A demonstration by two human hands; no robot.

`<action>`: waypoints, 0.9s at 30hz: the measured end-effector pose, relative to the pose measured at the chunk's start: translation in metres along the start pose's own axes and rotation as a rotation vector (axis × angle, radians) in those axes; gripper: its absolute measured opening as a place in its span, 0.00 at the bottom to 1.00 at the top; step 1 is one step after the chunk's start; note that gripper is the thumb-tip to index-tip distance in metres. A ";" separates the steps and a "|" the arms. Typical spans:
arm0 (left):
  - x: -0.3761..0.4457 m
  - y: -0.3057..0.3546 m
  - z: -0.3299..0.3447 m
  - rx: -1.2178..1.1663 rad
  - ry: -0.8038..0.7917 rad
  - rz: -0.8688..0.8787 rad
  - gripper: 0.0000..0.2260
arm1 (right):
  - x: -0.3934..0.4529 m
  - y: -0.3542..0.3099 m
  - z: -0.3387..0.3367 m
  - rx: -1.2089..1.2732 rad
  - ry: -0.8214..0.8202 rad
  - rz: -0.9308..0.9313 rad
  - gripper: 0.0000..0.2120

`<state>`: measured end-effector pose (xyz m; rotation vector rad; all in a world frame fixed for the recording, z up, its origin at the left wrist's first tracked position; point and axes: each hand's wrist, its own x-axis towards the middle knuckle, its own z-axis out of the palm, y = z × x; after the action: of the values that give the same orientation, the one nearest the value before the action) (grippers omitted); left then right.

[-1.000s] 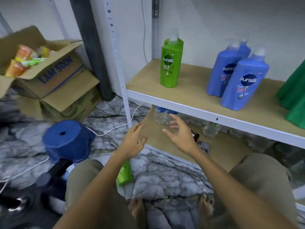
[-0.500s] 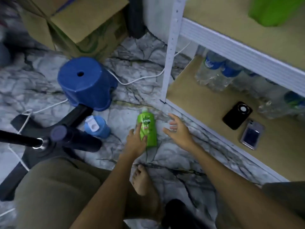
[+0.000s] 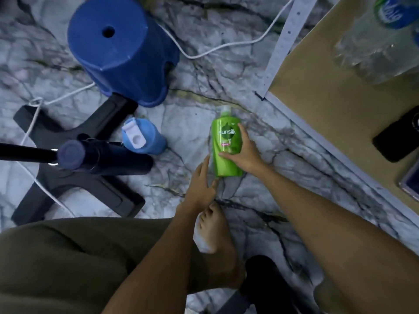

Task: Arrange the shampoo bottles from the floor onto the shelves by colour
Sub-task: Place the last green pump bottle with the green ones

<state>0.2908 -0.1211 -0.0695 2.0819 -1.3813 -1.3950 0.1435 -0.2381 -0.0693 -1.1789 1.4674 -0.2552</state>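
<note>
A green shampoo bottle (image 3: 226, 141) marked "sunsilk" lies on the marble floor (image 3: 195, 109) with its pale cap pointing away from the person, and everything else is placed from it. The right hand (image 3: 244, 152) rests over the bottle's right side and lower label, thumb laid across the front and fingers curled along the far edge, so it holds the bottle. The left hand (image 3: 201, 184) sits just beside the bottle's lower left corner with fingers straight and relaxed, gripping nothing; whether its fingertips touch the plastic cannot be told. To the left of the bottle, apart from it, a light blue bottle (image 3: 145, 139) with a white flip cap lies on the floor. Beyond that one stands an upturned blue stool (image 3: 120, 46), and next to it is the black cross-shaped base (image 3: 74, 175) of a stand. A white cable (image 3: 217, 49) runs over the floor behind the bottle. To the bottle's right is the bottom shelf (image 3: 340, 98) of a white-framed rack, carrying clear water bottles (image 3: 381, 44) and a dark phone (image 3: 399, 139). A bare foot (image 3: 215, 236) is planted just below the bottle.
</note>
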 end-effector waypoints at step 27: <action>-0.051 0.081 -0.033 0.036 0.065 0.198 0.24 | -0.110 -0.030 -0.075 0.045 0.028 -0.401 0.53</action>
<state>0.2697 -0.1285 0.0292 1.9329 -1.5479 -1.2218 0.0750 -0.2022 0.0430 -1.4316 1.2317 -0.5767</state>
